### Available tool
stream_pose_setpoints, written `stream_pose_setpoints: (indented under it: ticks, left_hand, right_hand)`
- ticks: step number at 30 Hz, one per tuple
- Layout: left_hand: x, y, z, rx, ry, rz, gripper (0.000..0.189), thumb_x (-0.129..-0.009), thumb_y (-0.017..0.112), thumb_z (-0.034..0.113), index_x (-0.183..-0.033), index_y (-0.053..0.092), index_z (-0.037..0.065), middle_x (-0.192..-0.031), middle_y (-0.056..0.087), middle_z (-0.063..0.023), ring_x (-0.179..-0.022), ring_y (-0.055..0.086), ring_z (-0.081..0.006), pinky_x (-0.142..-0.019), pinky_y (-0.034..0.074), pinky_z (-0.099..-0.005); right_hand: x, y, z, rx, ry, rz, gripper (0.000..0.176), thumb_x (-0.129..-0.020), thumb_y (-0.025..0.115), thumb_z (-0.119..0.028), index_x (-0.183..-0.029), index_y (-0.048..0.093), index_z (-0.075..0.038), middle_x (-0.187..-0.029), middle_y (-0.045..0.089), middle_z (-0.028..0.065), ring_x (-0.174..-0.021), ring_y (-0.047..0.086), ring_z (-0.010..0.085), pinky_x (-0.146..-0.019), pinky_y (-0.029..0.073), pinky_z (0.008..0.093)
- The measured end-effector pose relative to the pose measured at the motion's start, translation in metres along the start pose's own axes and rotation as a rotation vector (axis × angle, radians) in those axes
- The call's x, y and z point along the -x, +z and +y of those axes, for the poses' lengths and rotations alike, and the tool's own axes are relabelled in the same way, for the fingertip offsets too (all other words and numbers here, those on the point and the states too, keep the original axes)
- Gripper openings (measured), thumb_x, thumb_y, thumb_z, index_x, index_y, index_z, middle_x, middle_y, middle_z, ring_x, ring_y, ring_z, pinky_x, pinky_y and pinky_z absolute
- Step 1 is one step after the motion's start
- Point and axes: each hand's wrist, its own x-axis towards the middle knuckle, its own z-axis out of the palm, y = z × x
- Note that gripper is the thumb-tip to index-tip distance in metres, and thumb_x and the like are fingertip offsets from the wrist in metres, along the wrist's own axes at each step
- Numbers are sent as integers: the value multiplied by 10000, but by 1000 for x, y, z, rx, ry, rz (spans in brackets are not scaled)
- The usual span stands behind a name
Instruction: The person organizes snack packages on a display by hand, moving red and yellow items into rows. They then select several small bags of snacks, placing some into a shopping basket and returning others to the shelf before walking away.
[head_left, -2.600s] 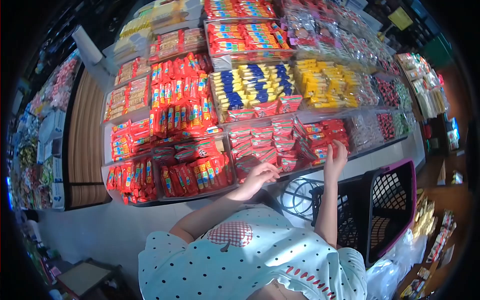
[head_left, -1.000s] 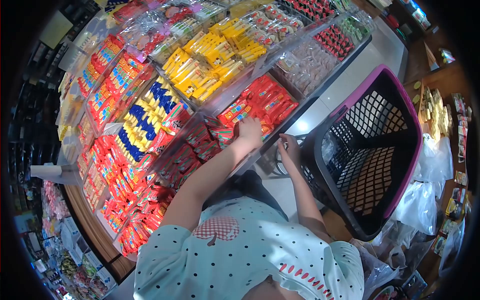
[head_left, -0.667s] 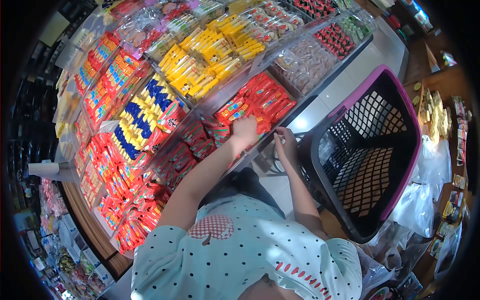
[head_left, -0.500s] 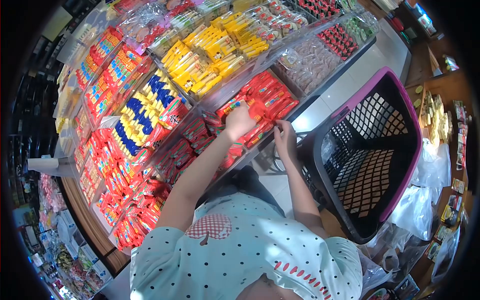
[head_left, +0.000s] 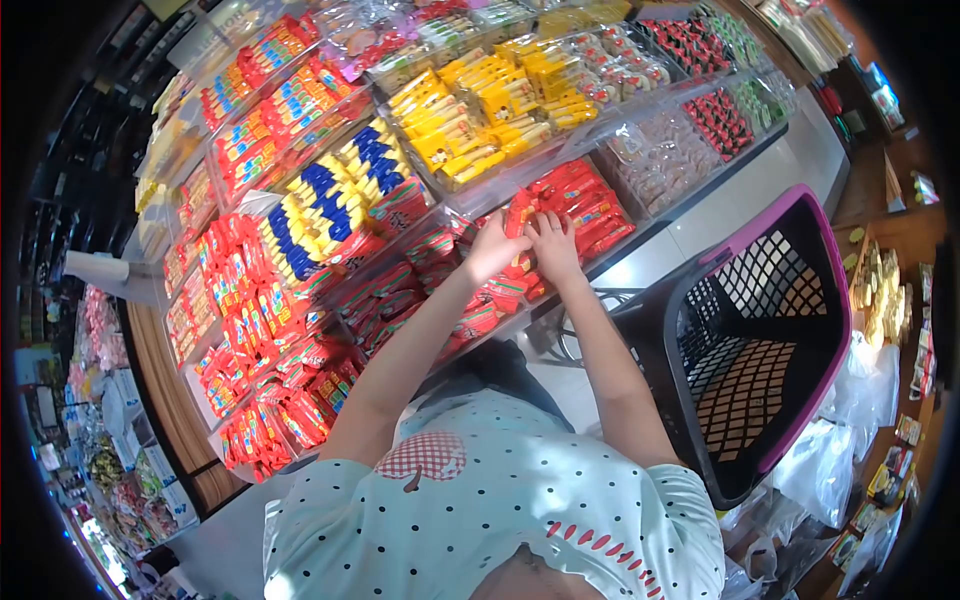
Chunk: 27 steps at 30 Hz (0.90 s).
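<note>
Both my hands are over the bin of red packets at the front of the display. My left hand has its fingers closed on a red packet lifted just above the others. Close beside it on the right, my right hand rests its bent fingers on red packets, with the fingers apart; whether it pinches one cannot be made out. Yellow packets fill the bin behind, and blue-and-yellow packets lie to the left.
A black basket with a purple rim stands close to my right arm. Clear dividers rise between the bins. Plastic bags hang at the lower right, beside wooden shelving.
My right hand has moved left and up from the bin's front edge to beside my left hand. The view has shifted, so the display sits further right.
</note>
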Motion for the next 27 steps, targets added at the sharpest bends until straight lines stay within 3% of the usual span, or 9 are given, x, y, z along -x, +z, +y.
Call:
stream_pose_setpoints:
  ticks: [5,7,14,17,22,25,27]
  left_hand:
    - [25,-6,33,102,-3,-41,501,-720,667,38,-1177,466,4,-949,570,-45,-880,552,-119,-817,445,-265]
    - [25,-9,24,123,-28,-40,533,-725,667,21,-1211,447,3,-1000,573,-58,-919,556,-123,-836,445,-268]
    - [42,-17,33,197,-15,-26,586,-741,668,7,-1269,413,-7,-1056,565,-60,-935,560,-113,-829,459,-263]
    - [46,-22,22,214,-17,-12,598,-740,670,2,-1277,406,-8,-1033,573,-53,-901,564,-109,-816,462,-258]
    - [64,-33,27,251,12,15,602,-743,663,-1,-1285,400,-7,-1056,587,-68,-903,573,-110,-799,472,-263]
    - [76,-42,36,271,-10,15,604,-744,653,0,-1290,396,-10,-1062,587,-64,-924,571,-112,-811,471,-262]
    - [88,-49,44,250,4,-2,599,-745,647,-4,-1290,400,-12,-1055,582,-69,-928,562,-111,-800,471,-262]
  right_hand:
    - [2,6,3,42,-84,29,385,-712,644,-135,-1073,510,-125,-1138,507,85,-1167,449,252,-1002,284,575]
    - [1,-3,4,30,-81,-49,372,-693,649,-113,-1040,514,-127,-1077,519,78,-1124,476,254,-992,294,573]
    - [0,-10,8,52,-11,3,387,-638,655,-117,-1008,541,-131,-958,543,68,-977,524,256,-883,346,511]
    - [1,-13,7,19,-64,2,368,-654,632,-77,-1002,524,-130,-924,548,72,-992,523,260,-907,347,512]
    - [-2,-12,9,27,-187,-89,234,-652,614,-42,-877,633,-106,-973,586,62,-1009,512,250,-930,337,487]
    - [-2,-8,11,31,-167,-157,332,-644,598,-51,-968,636,-113,-971,589,49,-1010,502,255,-947,317,489]
    - [-1,-7,11,-5,-182,-58,260,-659,596,-46,-909,631,-111,-967,602,49,-1029,511,248,-968,312,500]
